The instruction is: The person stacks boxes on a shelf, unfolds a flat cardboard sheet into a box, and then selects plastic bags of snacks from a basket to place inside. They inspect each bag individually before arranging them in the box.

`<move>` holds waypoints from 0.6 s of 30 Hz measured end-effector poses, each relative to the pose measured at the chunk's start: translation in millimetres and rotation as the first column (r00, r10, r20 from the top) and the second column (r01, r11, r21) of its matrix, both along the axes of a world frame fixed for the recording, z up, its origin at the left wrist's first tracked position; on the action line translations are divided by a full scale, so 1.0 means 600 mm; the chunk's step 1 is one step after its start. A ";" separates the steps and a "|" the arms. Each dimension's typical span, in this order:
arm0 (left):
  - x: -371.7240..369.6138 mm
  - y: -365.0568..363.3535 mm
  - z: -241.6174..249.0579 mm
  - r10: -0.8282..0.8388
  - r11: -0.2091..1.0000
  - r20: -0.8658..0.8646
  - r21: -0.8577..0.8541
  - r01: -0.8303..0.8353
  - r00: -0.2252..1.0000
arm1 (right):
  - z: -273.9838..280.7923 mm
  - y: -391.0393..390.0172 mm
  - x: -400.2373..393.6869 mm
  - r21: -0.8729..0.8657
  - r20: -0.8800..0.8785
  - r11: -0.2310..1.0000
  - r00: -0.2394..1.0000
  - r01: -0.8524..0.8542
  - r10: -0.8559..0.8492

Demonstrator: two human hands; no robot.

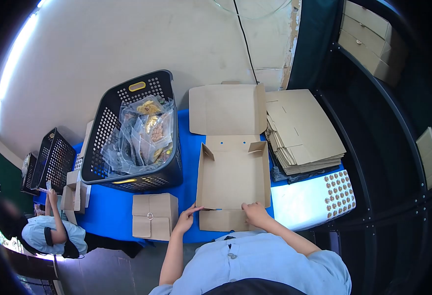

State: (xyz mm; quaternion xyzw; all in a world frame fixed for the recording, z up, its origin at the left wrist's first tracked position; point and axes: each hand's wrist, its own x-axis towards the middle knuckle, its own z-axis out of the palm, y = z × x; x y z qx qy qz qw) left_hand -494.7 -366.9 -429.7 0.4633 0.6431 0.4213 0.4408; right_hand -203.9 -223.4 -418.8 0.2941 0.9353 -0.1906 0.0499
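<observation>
A brown cardboard box (233,179) stands unfolded in front of me, its lid laid back toward the wall and its front flap (225,221) hanging toward me. At the box's front left corner, my left hand (185,220) touches the cardboard with its fingers stretched out. The fingers of my right hand (256,215) are curled closed at the front edge, right of the middle, against the flap. Small side tabs stand folded inward at the back corners of the box.
A dark perforated basket (176,147) of clear packets stands left. Nearer me sits a closed box (152,216). Flat cardboard sheets (307,128) are stacked right, behind a white sheet of round stickers (299,204). Another person (53,233) works far left. Dark shelving (378,147) stands right.
</observation>
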 end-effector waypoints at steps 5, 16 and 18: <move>-0.003 -0.004 -0.009 0.000 0.999 0.062 -0.041 0.003 0.998 | -0.014 0.031 0.002 -0.014 0.107 0.996 0.990 -0.085 0.086; -0.012 -0.004 0.009 -0.104 0.994 -0.134 -0.059 0.097 0.986 | 0.202 0.033 0.040 -0.233 -0.362 0.972 0.925 0.033 -0.119; -0.008 0.005 0.004 -0.083 0.996 -0.243 -0.013 0.083 0.966 | 0.216 0.050 0.042 -0.217 -0.461 0.972 0.868 0.091 -0.185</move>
